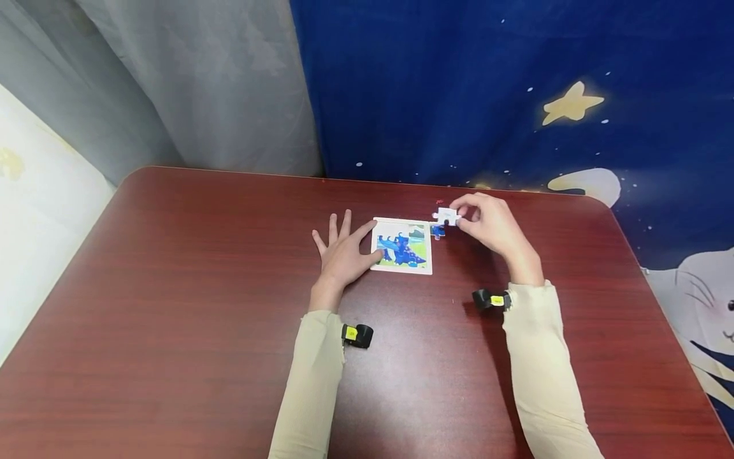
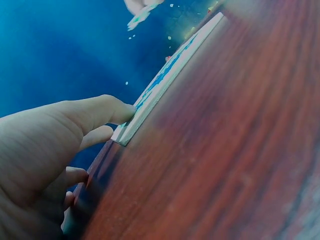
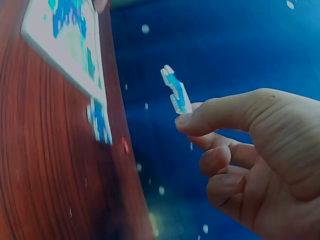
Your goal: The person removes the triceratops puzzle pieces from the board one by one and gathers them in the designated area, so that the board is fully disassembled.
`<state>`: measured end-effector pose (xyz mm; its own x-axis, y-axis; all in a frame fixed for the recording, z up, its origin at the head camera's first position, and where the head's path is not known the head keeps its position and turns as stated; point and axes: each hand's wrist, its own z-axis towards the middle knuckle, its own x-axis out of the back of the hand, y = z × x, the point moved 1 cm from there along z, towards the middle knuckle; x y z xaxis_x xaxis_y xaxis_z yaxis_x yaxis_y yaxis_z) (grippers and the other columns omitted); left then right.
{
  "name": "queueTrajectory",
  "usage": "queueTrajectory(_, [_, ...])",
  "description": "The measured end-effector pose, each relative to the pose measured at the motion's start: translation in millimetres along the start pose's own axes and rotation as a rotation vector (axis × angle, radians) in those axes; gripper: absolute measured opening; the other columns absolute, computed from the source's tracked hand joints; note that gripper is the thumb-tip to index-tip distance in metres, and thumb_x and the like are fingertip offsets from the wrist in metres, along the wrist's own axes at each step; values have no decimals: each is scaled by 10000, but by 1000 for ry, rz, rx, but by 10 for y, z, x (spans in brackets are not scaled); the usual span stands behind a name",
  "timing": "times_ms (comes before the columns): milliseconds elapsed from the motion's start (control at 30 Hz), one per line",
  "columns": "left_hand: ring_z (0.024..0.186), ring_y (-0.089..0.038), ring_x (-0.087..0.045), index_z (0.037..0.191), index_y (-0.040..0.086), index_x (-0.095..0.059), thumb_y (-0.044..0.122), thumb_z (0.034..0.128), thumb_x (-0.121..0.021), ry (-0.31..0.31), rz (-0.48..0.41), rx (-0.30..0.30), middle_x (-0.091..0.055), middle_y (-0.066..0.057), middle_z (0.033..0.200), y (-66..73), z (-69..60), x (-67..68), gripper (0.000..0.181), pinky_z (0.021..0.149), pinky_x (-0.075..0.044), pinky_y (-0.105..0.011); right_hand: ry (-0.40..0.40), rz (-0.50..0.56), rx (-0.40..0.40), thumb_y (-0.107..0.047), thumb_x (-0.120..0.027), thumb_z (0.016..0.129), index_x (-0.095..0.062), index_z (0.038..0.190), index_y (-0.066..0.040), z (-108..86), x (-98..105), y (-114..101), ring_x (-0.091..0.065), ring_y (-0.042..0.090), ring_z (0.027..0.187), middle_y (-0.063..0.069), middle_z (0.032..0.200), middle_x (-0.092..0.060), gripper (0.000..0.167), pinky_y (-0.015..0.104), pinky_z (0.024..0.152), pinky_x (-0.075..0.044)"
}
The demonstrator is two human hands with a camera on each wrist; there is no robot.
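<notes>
A puzzle in a white frame [image 1: 402,272] lies on the table, showing a blue dinosaur picture, with a pale bare patch at its upper left. The left hand [image 1: 343,255] is spread at the frame's left side; its thumb [image 2: 120,111] rests on the frame's edge [image 2: 150,107] and the index fingertip touches the upper left corner. The right hand [image 1: 494,228] pinches a puzzle piece [image 1: 446,217] between thumb and fingers, raised above the table; in the right wrist view the piece [image 3: 176,91] is seen nearly edge-on. Another blue piece [image 1: 438,231] lies against the frame's right side.
A small red object [image 1: 439,202] lies behind the pieces near the table's back edge. The brown table [image 1: 189,306] reaches back to a grey curtain [image 1: 229,83] and a blue curtain [image 1: 424,89] with stars. Black wrist cameras sit at both cuffs.
</notes>
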<state>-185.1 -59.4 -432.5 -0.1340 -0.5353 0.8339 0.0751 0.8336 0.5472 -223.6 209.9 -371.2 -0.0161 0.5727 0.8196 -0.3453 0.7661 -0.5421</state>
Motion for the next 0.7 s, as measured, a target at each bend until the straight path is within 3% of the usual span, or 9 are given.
queueTrajectory(300, [1398, -307, 86, 1409, 342, -410, 473, 795, -631, 7, -2, -1, -68, -87, 1552, -9, 4, -10, 665, 999, 142, -621, -6, -33, -144, 3, -629, 785, -676, 996, -55, -44, 44, 267, -472, 226, 648, 88, 847, -586, 224, 350, 617, -355])
queueTrajectory(700, [1398, -300, 91, 1406, 347, -413, 469, 793, -631, 5, -14, 1, -65, -81, 1553, -20, 17, -29, 662, 998, 153, -613, -87, -43, -147, -5, -612, 791, -678, 1005, -36, -40, -31, 377, -483, 216, 634, 96, 831, -595, 226, 334, 641, -363])
